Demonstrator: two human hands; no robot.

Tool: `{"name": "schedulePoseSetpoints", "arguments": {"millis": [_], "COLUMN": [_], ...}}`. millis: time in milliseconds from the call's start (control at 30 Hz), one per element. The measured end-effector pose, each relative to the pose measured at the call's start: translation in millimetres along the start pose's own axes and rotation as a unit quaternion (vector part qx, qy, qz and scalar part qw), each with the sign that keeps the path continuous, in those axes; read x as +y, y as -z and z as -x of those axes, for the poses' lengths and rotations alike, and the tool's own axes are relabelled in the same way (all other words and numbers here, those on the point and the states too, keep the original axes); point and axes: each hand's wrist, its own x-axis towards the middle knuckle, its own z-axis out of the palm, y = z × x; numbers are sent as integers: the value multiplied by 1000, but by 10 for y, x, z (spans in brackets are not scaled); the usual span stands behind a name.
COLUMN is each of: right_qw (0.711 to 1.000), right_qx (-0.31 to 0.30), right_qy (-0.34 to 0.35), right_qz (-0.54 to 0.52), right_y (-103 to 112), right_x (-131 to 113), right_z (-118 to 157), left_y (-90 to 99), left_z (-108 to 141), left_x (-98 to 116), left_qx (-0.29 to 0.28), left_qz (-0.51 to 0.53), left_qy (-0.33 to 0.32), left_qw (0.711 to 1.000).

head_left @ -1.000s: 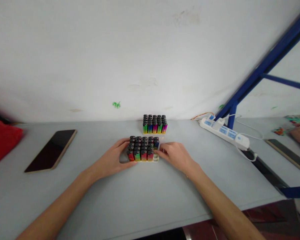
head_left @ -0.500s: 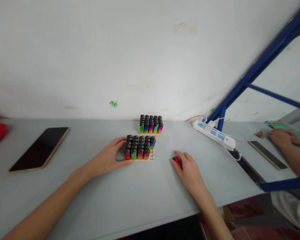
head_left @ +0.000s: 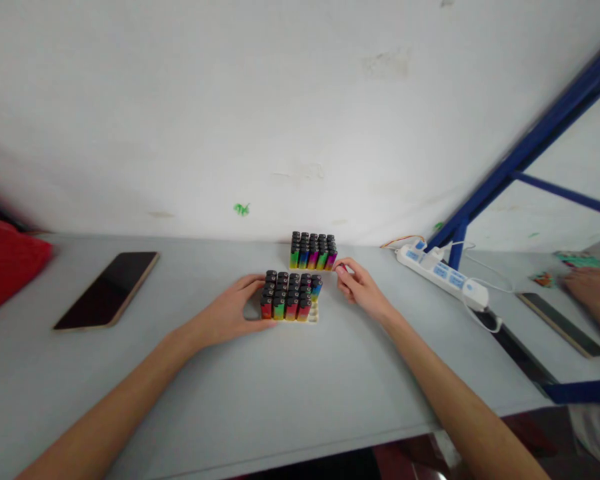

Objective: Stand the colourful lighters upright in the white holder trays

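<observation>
Several upright lighters (head_left: pixel 286 297) with black tops and coloured bodies stand in rows in a white tray (head_left: pixel 313 318), whose right column has bare slots at the front. My left hand (head_left: pixel 233 310) is curved around the tray's left side, thumb at the front corner, fingers behind. Behind it, against the wall, stands a second block of lighters (head_left: pixel 313 251), all upright. My right hand (head_left: pixel 359 285) pinches a small red and black lighter (head_left: pixel 342 267) beside the right end of the rear block. Most of that lighter is hidden by the fingers.
A dark flat panel (head_left: pixel 107 290) lies at the left, beyond it a red bag (head_left: pixel 10 260). At the right are a white power strip (head_left: pixel 443 275) with cables, a blue metal frame (head_left: pixel 510 163), another dark strip (head_left: pixel 563 323) and another person's hands (head_left: pixel 593 290).
My right hand has moved up and away from me with the red lighter, to beside the rear block. My left hand stays at the tray. The view has shifted slightly left.
</observation>
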Motion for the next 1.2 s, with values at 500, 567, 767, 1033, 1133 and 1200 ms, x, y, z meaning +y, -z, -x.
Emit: {"name": "schedulePoseSetpoints", "arguments": {"millis": [500,567,767,1033,1133,1200], "right_qw": [991,988,985,934,942,951], "right_qx": [103,114,102,35,21,14], "right_qy": [11,20,63,173,149,159], "right_qz": [81,98,124,310,299,266], "right_y": [-248,-250,-233,-89,-69,-77], "right_x": [222,223,151,-4,35,70], "right_z": [81,68,162,326,331,331], "left_y": [16,35,45,69,56,46], "left_z": [56,55,44,24,25,27], "left_x": [-45,-15,15,38,32,18], "left_qx": [2,-4,-1,0,4,3], "left_qz": [-19,-26,-33,-12,-9,-10], "left_qy": [16,21,14,23,23,21], "left_qw": [1000,999,999,1000,1000,1000]}}
